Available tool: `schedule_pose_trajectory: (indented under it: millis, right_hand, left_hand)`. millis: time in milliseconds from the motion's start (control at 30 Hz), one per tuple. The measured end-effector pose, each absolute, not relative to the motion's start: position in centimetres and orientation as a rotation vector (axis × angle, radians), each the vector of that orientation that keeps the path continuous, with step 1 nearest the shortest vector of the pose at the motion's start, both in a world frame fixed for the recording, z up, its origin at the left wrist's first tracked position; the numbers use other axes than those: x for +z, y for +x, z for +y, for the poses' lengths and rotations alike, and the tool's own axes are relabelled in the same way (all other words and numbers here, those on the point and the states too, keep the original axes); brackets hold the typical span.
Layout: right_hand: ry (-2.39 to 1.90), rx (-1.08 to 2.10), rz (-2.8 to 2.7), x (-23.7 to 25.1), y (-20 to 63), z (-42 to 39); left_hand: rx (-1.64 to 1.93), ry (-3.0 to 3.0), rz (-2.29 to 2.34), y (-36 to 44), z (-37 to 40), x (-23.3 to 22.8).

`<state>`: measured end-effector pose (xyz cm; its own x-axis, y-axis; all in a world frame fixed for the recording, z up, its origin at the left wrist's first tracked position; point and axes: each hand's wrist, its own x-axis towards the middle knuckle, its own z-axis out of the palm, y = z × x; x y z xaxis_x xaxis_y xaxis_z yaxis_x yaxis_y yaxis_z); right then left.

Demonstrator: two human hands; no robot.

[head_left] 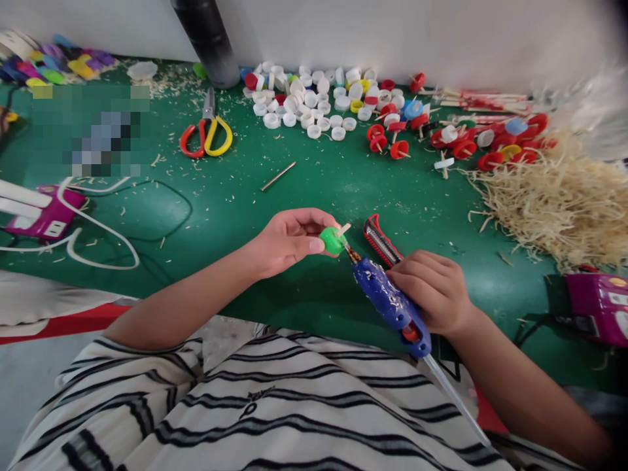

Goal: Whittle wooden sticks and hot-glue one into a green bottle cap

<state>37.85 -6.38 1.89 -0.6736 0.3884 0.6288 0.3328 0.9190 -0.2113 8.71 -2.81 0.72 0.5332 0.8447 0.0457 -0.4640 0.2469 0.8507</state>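
Between the thumb and fingers of my left hand [289, 243] is a green bottle cap [331, 242]. A short wooden stick [344, 229] sticks out of the cap. My right hand [436, 291] is wrapped round a blue hot glue gun [385, 294], with a clear glue stick [454, 396] running out of its back end. The gun's nozzle [352, 254] points at the cap, close to the foot of the stick; whether it touches cannot be told. Just beyond my right hand lies a red and black utility knife [381, 239] on the green table [314, 186].
Scissors [210, 127] and a thin metal rod [278, 176] lie further back. Many white caps [310, 99] and red caps with sticks [400, 150] spread along the wall. Wood shavings [544, 199] pile up at right. Purple power strips [52, 212] and a white cable [105, 258] are at the sides.
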Motion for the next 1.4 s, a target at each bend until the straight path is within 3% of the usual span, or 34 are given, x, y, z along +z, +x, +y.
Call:
schedule_pose_trajectory:
  millis: [967, 1267, 1400]
  right_hand:
    - [-0.502, -0.055, -2.372, 1.5, 37.8, -6.3]
    - [-0.489, 0.016, -2.407, 1.3, 37.9, -6.3]
    - [-0.497, 0.235, -2.329, 1.8, 37.7, -6.3]
  left_hand:
    - [0.885, 0.883, 0.452, 8.6, -2.9, 1.1]
    - [0.909, 0.912, 0.464, 8.3, -2.9, 1.7]
    - [0.950, 0.976, 0.490, 8.3, -2.8, 1.7]
